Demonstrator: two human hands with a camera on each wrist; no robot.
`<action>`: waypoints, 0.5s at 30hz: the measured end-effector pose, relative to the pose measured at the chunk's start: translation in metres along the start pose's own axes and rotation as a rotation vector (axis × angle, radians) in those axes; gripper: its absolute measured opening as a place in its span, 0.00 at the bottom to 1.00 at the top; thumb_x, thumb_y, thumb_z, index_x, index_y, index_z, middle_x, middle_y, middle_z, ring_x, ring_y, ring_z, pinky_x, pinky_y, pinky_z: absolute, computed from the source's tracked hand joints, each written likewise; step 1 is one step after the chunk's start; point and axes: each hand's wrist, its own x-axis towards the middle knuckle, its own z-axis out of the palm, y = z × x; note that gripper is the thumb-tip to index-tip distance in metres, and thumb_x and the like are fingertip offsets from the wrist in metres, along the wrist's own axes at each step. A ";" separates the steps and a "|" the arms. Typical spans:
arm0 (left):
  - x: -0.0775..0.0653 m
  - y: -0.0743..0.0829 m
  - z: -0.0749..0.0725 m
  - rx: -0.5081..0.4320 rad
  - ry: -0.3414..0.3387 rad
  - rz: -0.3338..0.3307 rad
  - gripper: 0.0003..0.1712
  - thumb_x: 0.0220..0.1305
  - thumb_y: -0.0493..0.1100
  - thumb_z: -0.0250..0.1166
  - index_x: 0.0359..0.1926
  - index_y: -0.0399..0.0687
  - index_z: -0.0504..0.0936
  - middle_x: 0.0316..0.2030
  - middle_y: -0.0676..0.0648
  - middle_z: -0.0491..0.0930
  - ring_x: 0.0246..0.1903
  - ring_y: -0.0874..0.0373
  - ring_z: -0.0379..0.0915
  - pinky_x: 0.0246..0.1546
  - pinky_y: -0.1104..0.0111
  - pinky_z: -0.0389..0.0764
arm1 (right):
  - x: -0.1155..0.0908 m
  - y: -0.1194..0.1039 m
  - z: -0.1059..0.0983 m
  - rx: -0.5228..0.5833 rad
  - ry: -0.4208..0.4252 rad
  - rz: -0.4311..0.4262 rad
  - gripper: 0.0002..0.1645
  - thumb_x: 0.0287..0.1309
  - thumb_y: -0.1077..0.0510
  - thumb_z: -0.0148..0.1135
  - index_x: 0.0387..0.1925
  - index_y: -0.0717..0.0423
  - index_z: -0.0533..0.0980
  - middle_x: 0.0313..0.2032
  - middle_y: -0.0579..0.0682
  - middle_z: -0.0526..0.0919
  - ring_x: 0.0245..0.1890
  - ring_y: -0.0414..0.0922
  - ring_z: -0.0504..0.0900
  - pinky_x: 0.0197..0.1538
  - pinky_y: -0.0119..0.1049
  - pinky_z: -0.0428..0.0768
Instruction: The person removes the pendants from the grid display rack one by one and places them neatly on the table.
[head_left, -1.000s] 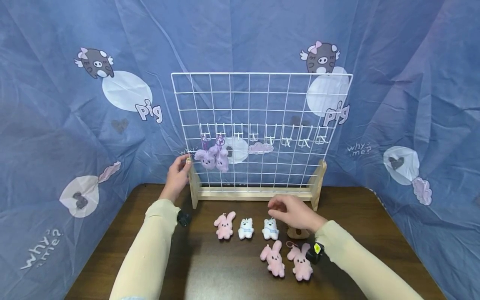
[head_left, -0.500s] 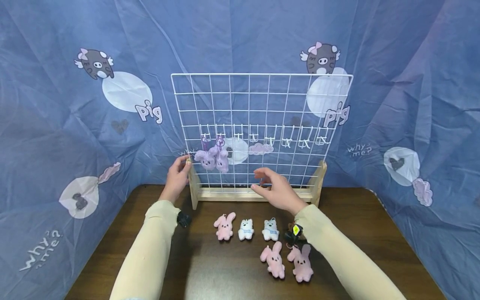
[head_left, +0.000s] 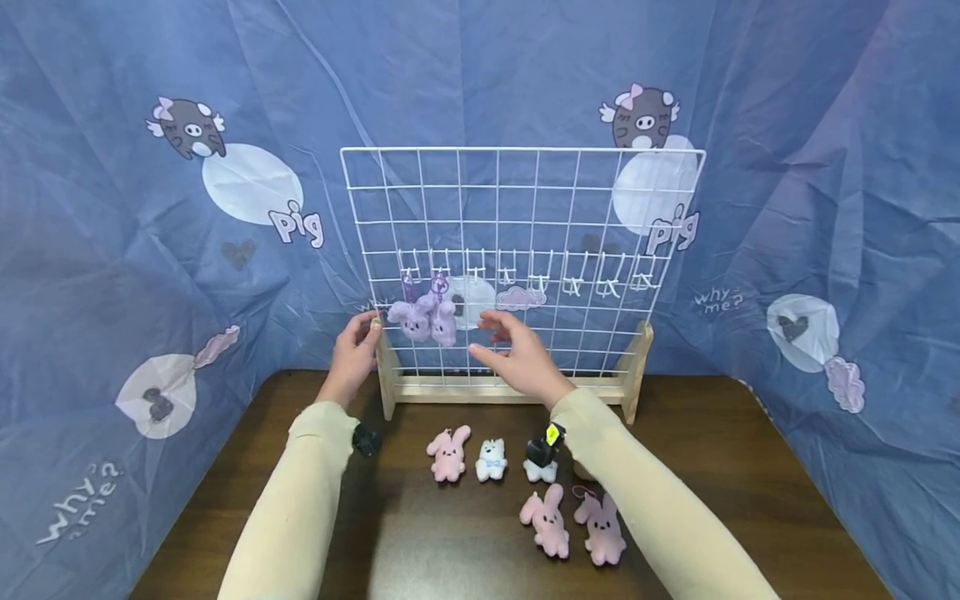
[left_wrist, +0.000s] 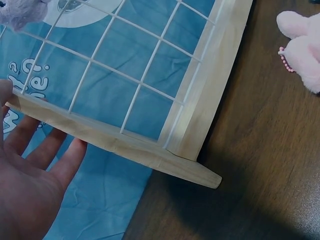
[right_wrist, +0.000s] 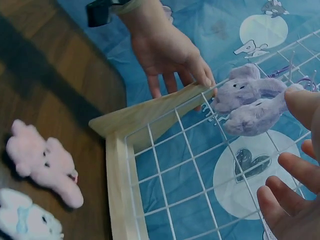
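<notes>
My left hand (head_left: 352, 354) grips the left wooden upright (left_wrist: 107, 135) of a white wire grid rack (head_left: 517, 185), thumb in front and fingers behind. Two purple plush rabbit keychains (head_left: 413, 320) hang side by side from the rack's leftmost hooks. To their right, my right hand (head_left: 525, 362) is held in front of the grid, fingers spread and slightly bent, holding nothing. In the right wrist view its thumb overlaps the edge of the lower purple rabbit (right_wrist: 255, 120). Several bare white hooks (head_left: 573, 285) continue along the same row.
On the brown table (head_left: 420, 542) lie a pink plush rabbit (head_left: 448, 460), a white plush bear (head_left: 491, 462) and another white bear (head_left: 540, 473) partly behind the right wrist camera. Two more pink rabbits (head_left: 549, 525) lie nearer the front. A blue printed cloth (head_left: 465, 75) hangs behind.
My right hand has moved left and up from above the right-hand white bear to the grid beside the purple rabbits. My left hand stays on the upright.
</notes>
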 end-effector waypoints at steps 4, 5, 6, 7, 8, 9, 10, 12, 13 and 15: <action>0.000 0.001 -0.001 0.006 -0.012 0.004 0.27 0.84 0.51 0.51 0.77 0.49 0.67 0.72 0.34 0.69 0.69 0.41 0.66 0.62 0.41 0.75 | 0.011 -0.004 0.005 0.059 -0.011 0.009 0.39 0.72 0.48 0.68 0.77 0.55 0.65 0.71 0.54 0.75 0.69 0.61 0.73 0.67 0.52 0.77; 0.000 0.001 -0.001 0.009 -0.013 0.005 0.27 0.84 0.51 0.51 0.77 0.49 0.67 0.72 0.34 0.69 0.69 0.41 0.66 0.62 0.41 0.76 | 0.013 -0.004 0.007 0.069 -0.010 0.004 0.40 0.71 0.48 0.68 0.77 0.55 0.65 0.71 0.54 0.75 0.69 0.60 0.72 0.67 0.52 0.77; 0.000 0.001 -0.001 0.014 -0.013 0.006 0.27 0.84 0.52 0.51 0.77 0.49 0.66 0.73 0.34 0.69 0.69 0.41 0.66 0.61 0.42 0.76 | 0.016 -0.005 0.008 0.079 -0.009 -0.004 0.40 0.71 0.48 0.68 0.77 0.56 0.65 0.71 0.54 0.75 0.70 0.60 0.72 0.67 0.52 0.77; 0.000 0.001 -0.001 0.017 -0.011 0.007 0.27 0.84 0.52 0.51 0.77 0.49 0.67 0.72 0.34 0.69 0.69 0.41 0.66 0.60 0.44 0.77 | 0.019 -0.006 0.010 0.084 -0.006 -0.008 0.40 0.71 0.49 0.68 0.77 0.56 0.65 0.71 0.53 0.76 0.70 0.60 0.72 0.68 0.52 0.77; 0.000 0.001 -0.001 0.017 -0.006 0.007 0.27 0.84 0.51 0.51 0.77 0.49 0.67 0.72 0.34 0.70 0.68 0.41 0.67 0.58 0.45 0.78 | 0.021 -0.007 0.011 0.094 -0.004 -0.016 0.40 0.71 0.50 0.68 0.77 0.57 0.65 0.71 0.53 0.76 0.70 0.60 0.72 0.68 0.52 0.76; 0.000 0.001 -0.001 0.019 -0.002 0.006 0.27 0.84 0.51 0.51 0.76 0.49 0.67 0.72 0.34 0.70 0.67 0.42 0.68 0.57 0.47 0.78 | 0.024 -0.008 0.013 0.105 -0.003 -0.024 0.40 0.71 0.51 0.68 0.77 0.57 0.65 0.71 0.54 0.76 0.70 0.60 0.72 0.68 0.52 0.76; 0.000 0.001 -0.001 0.020 0.001 0.004 0.26 0.84 0.50 0.51 0.76 0.49 0.68 0.72 0.34 0.70 0.67 0.42 0.68 0.56 0.48 0.79 | 0.026 -0.010 0.015 0.114 -0.001 -0.030 0.40 0.71 0.52 0.68 0.77 0.58 0.64 0.71 0.54 0.76 0.71 0.60 0.72 0.69 0.52 0.76; 0.000 0.001 0.000 0.021 0.005 0.003 0.26 0.84 0.50 0.51 0.75 0.49 0.68 0.71 0.34 0.71 0.66 0.42 0.69 0.55 0.49 0.79 | 0.030 -0.012 0.018 0.132 -0.002 -0.035 0.39 0.71 0.54 0.68 0.77 0.58 0.64 0.72 0.55 0.75 0.72 0.59 0.71 0.70 0.52 0.74; 0.001 0.000 0.000 0.019 0.007 0.005 0.25 0.84 0.49 0.51 0.75 0.48 0.68 0.71 0.34 0.71 0.66 0.42 0.69 0.55 0.48 0.79 | 0.032 -0.014 0.019 0.136 -0.005 -0.034 0.39 0.72 0.54 0.68 0.77 0.58 0.64 0.72 0.55 0.74 0.72 0.58 0.71 0.70 0.52 0.74; 0.001 0.000 0.000 0.017 0.006 0.005 0.25 0.84 0.49 0.51 0.75 0.48 0.68 0.71 0.34 0.71 0.67 0.42 0.69 0.55 0.47 0.79 | 0.035 -0.016 0.022 0.153 -0.012 -0.032 0.39 0.72 0.56 0.67 0.78 0.57 0.62 0.73 0.56 0.73 0.73 0.57 0.70 0.70 0.50 0.74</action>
